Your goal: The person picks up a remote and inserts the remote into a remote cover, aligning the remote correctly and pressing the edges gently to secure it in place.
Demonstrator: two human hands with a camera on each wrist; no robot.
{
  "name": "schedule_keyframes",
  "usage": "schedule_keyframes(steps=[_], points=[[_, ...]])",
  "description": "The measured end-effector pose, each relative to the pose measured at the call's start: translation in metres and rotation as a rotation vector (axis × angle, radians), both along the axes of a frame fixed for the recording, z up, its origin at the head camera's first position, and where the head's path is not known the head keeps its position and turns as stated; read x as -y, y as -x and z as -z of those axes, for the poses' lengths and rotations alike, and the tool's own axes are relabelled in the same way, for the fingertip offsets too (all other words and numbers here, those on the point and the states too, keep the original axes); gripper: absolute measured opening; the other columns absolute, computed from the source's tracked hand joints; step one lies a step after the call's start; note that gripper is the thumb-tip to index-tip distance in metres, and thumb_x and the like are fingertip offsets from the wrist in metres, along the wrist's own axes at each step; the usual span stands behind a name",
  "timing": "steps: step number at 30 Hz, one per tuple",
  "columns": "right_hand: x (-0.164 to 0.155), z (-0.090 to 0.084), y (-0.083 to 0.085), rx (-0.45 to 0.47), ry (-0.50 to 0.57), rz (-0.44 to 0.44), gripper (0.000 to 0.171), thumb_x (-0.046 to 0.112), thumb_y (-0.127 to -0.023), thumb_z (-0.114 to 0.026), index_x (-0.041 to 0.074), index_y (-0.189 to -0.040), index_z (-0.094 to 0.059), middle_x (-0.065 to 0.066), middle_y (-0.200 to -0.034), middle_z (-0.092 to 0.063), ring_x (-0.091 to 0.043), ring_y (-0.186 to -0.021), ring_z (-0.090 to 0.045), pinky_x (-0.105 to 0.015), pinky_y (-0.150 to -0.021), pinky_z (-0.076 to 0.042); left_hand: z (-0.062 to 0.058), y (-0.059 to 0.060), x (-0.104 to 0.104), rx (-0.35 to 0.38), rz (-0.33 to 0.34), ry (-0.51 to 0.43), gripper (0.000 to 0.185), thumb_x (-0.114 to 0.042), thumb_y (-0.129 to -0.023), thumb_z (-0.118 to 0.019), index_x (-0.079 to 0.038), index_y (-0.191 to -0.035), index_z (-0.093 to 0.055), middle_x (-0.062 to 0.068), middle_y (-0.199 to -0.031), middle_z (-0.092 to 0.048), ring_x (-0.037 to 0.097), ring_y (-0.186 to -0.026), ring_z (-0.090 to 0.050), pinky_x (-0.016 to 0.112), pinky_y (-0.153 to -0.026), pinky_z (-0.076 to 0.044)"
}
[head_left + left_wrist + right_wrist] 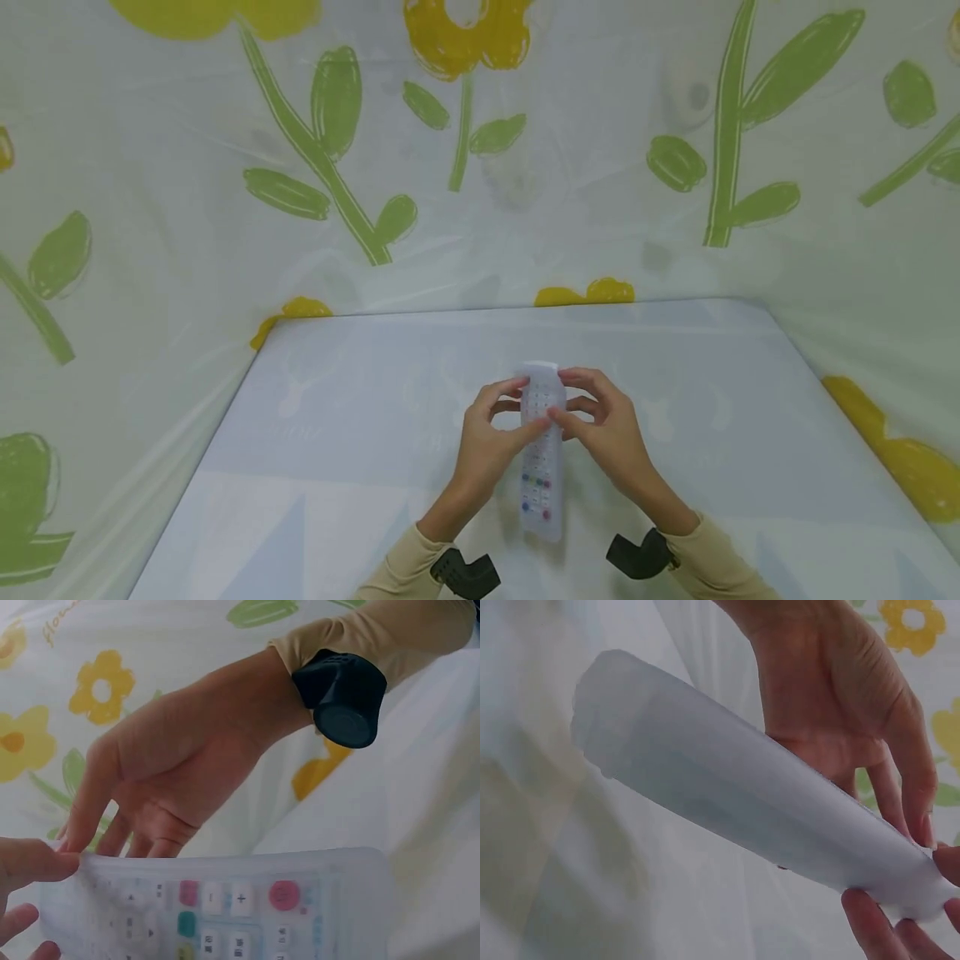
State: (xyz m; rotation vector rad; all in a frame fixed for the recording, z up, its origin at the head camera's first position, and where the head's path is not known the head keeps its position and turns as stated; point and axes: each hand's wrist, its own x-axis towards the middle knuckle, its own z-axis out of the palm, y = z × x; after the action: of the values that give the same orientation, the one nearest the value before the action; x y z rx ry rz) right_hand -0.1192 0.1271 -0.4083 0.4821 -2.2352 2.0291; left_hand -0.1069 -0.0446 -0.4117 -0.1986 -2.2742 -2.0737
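A white remote control (pixel 542 475) in a translucent cover with coloured buttons is held above the table, its length running away from me. My left hand (pixel 531 404) pinches its far end from the left, thumb on the button face. My right hand (pixel 564 398) pinches the same end from the right. In the left wrist view the remote's buttons (pixel 225 900) face the camera, with the right hand (pixel 157 772) behind and a left fingertip (pixel 30 861) on the cover's edge. The right wrist view shows the remote's plain back (pixel 735 795), the left hand (pixel 840 697) behind it and right fingertips (pixel 877 919) at its end.
The table (pixel 360 417) has a pale blue-white cloth. A white sheet printed with yellow flowers and green leaves (pixel 337 108) hangs behind and on both sides. Black wrist cameras (pixel 465 573) (pixel 637 554) sit on both beige sleeves.
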Motion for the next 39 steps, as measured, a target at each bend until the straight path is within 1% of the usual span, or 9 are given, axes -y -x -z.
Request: schedule_keyframes(steps=[2, 3, 9, 17, 24, 27, 33, 36, 39], points=[[-0.001, 0.002, 0.001, -0.006, 0.009, -0.010, 0.041, 0.006, -0.085, -0.069, 0.005, -0.124, -0.055, -0.012, -0.123, -0.056, -0.022, -0.088, -0.065, -0.038, -0.063, -0.058, 0.000, 0.001, 0.000, 0.004, 0.011, 0.009, 0.054, -0.019, -0.079, -0.077, -0.017, -0.129, -0.056, 0.005, -0.119, -0.052, 0.025, -0.109, -0.051, 0.032, -0.075, -0.052], [-0.001, 0.001, 0.001, -0.011, 0.014, -0.015, 0.040, 0.006, -0.086, -0.069, 0.004, -0.124, -0.055, -0.013, -0.123, -0.056, -0.022, -0.088, -0.065, -0.038, -0.063, -0.058, 0.004, 0.002, 0.000, 0.006, 0.012, 0.012, 0.057, -0.022, -0.078, -0.078, -0.020, -0.130, -0.055, 0.003, -0.119, -0.052, 0.024, -0.109, -0.051, 0.032, -0.076, -0.052], [-0.001, -0.002, 0.002, -0.042, 0.020, -0.046, 0.034, 0.005, -0.089, -0.064, -0.001, -0.123, -0.059, -0.016, -0.122, -0.060, -0.020, -0.092, -0.064, -0.035, -0.070, -0.057, 0.003, 0.003, 0.001, -0.002, 0.014, -0.007, 0.061, -0.026, -0.075, -0.081, -0.022, -0.130, -0.054, 0.001, -0.118, -0.053, 0.022, -0.106, -0.053, 0.033, -0.077, -0.053], [0.000, -0.001, 0.008, -0.025, 0.056, -0.085, 0.030, 0.004, -0.092, -0.060, -0.001, -0.121, -0.058, -0.016, -0.121, -0.058, -0.022, -0.098, -0.062, -0.038, -0.071, -0.057, 0.002, 0.004, 0.002, 0.027, 0.061, -0.203, 0.054, -0.015, -0.081, -0.076, -0.014, -0.130, -0.053, 0.007, -0.122, -0.052, 0.027, -0.107, -0.055, 0.038, -0.084, -0.053], [0.003, 0.004, 0.009, 0.090, 0.101, -0.082, 0.038, 0.012, -0.094, -0.059, 0.006, -0.130, -0.049, -0.013, -0.129, -0.051, -0.018, -0.099, -0.064, -0.040, -0.073, -0.057, -0.002, 0.006, 0.002, 0.089, 0.103, -0.347, 0.051, -0.011, -0.084, -0.071, -0.011, -0.131, -0.052, 0.013, -0.123, -0.053, 0.028, -0.103, -0.059, 0.042, -0.076, -0.056], [0.005, 0.005, 0.010, 0.097, 0.135, -0.075, 0.041, 0.010, -0.094, -0.058, 0.006, -0.132, -0.045, -0.012, -0.135, -0.048, -0.018, -0.098, -0.065, -0.040, -0.072, -0.057, -0.005, 0.005, 0.003, 0.112, 0.117, -0.351, 0.050, -0.013, -0.087, -0.069, -0.011, -0.133, -0.050, 0.014, -0.123, -0.054, 0.028, -0.103, -0.061, 0.043, -0.072, -0.056], [0.005, 0.005, 0.011, 0.105, 0.184, -0.041, 0.045, 0.005, -0.092, -0.060, 0.007, -0.132, -0.041, -0.008, -0.134, -0.048, -0.018, -0.094, -0.064, -0.037, -0.071, -0.057, -0.009, 0.003, 0.008, 0.113, 0.141, -0.272, 0.045, -0.016, -0.089, -0.066, -0.012, -0.132, -0.051, 0.014, -0.116, -0.058, 0.027, -0.099, -0.062, 0.040, -0.067, -0.057], [0.005, 0.004, 0.011, 0.108, 0.164, -0.019, 0.050, 0.007, -0.090, -0.063, 0.007, -0.134, -0.040, -0.007, -0.133, -0.048, -0.018, -0.094, -0.063, -0.034, -0.074, -0.056, -0.008, 0.004, 0.010, 0.088, 0.107, -0.279, 0.046, -0.011, -0.086, -0.069, -0.010, -0.128, -0.053, 0.015, -0.114, -0.057, 0.026, -0.096, -0.061, 0.041, -0.067, -0.057], [0.005, 0.003, 0.012, 0.095, 0.142, -0.008, 0.054, 0.005, -0.088, -0.066, 0.005, -0.136, -0.040, -0.007, -0.131, -0.048, -0.018, -0.089, -0.061, -0.033, -0.075, -0.056, -0.004, 0.004, 0.011, 0.037, 0.042, -0.308, 0.051, -0.006, -0.083, -0.071, -0.011, -0.130, -0.050, 0.014, -0.116, -0.053, 0.026, -0.096, -0.061, 0.042, -0.065, -0.057]])
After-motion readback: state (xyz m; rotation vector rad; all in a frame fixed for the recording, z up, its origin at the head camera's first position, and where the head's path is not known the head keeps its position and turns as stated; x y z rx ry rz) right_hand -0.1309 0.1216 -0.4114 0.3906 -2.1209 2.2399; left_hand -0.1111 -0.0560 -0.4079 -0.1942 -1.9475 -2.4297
